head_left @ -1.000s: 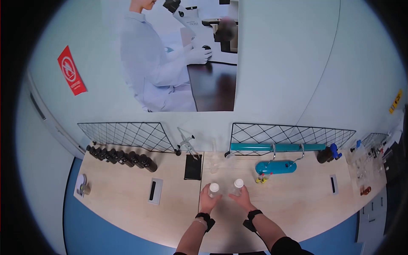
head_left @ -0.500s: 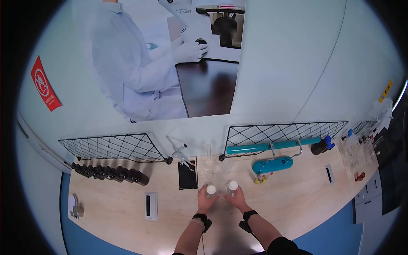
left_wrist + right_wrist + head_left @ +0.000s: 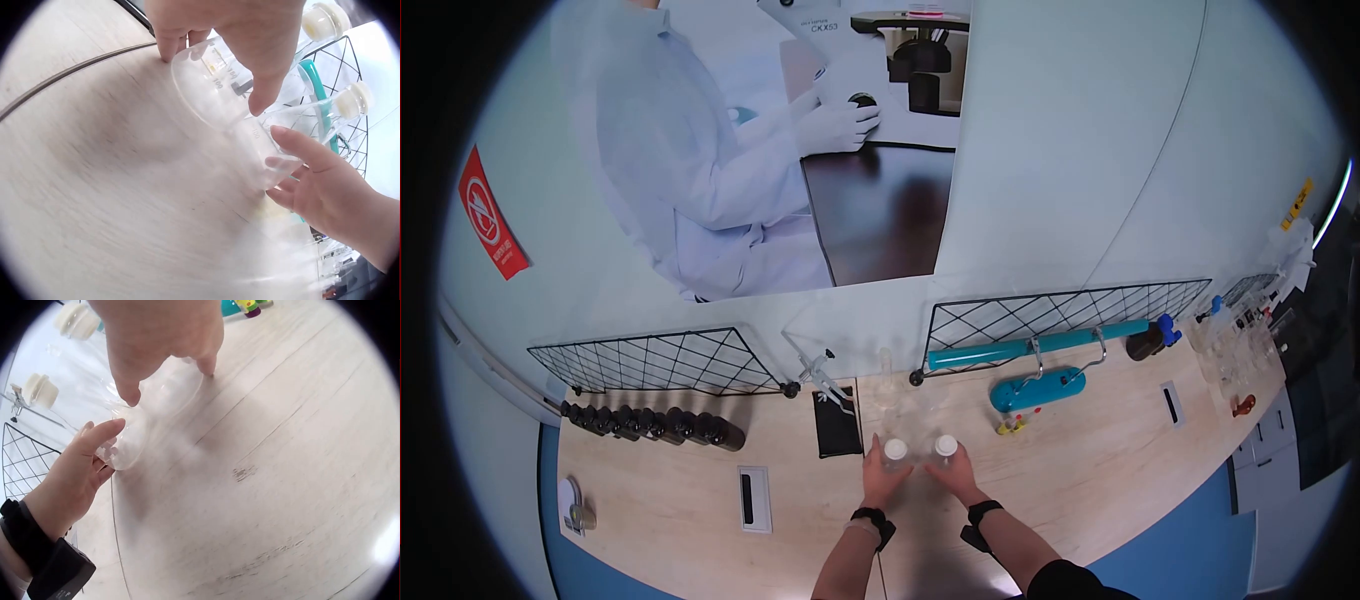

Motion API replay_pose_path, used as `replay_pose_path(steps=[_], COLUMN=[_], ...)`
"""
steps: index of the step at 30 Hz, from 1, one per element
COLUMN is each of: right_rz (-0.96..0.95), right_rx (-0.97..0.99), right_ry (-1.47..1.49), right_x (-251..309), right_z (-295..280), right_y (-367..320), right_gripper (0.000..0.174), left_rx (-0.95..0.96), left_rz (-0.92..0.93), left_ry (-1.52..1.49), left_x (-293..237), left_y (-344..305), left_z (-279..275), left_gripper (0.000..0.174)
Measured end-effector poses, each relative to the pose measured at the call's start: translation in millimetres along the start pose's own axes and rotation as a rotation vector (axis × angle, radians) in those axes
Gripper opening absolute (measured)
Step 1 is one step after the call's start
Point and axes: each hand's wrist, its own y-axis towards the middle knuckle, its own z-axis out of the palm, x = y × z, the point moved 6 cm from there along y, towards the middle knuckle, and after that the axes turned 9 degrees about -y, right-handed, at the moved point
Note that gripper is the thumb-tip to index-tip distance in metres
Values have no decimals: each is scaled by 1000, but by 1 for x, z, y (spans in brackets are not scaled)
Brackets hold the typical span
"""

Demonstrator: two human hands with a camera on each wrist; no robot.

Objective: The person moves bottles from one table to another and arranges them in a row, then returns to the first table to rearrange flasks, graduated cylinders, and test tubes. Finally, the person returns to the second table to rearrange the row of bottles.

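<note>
My left hand (image 3: 882, 485) grips a clear conical flask (image 3: 209, 84) by its lower body, thumb on one side and fingers on the other. Its white cap (image 3: 895, 448) faces up in the head view. A second clear conical flask (image 3: 172, 390), also with a white cap (image 3: 945, 446), is held the same way by my right hand (image 3: 953, 478). Both flasks are upright on the wooden table, side by side, their bases very close together. Graduation marks show on the glass in the left wrist view, and I make out no liquid inside.
Behind the hands stand clear glassware (image 3: 886, 385) and a clamp stand with a black base (image 3: 837, 422). Dark bottles (image 3: 655, 425) line the left back. To the right lie a teal case (image 3: 1040, 389) and small yellow-and-red items (image 3: 1017, 423). Wire racks (image 3: 1060, 320) run along the wall.
The two hands have brought the flasks a little closer together, both still held. The head view has turned and tilted slightly, so the surroundings shift left in it.
</note>
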Motion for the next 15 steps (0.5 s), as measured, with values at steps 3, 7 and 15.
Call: replay_pose_path(steps=[3, 7, 15], right_rz=[25, 72, 63], right_rx=[-3, 28, 248], right_ry=[35, -6, -177], right_x=[-2, -3, -28], right_z=[-1, -16, -54], right_y=[-2, -26, -137], right_gripper=[97, 106, 81], left_rx=[11, 21, 2], left_rz=[0, 28, 140], left_ry=[-28, 22, 216], left_x=[-2, -8, 14], left_y=[-2, -20, -127], left_z=[0, -3, 15], left_gripper=[115, 119, 98])
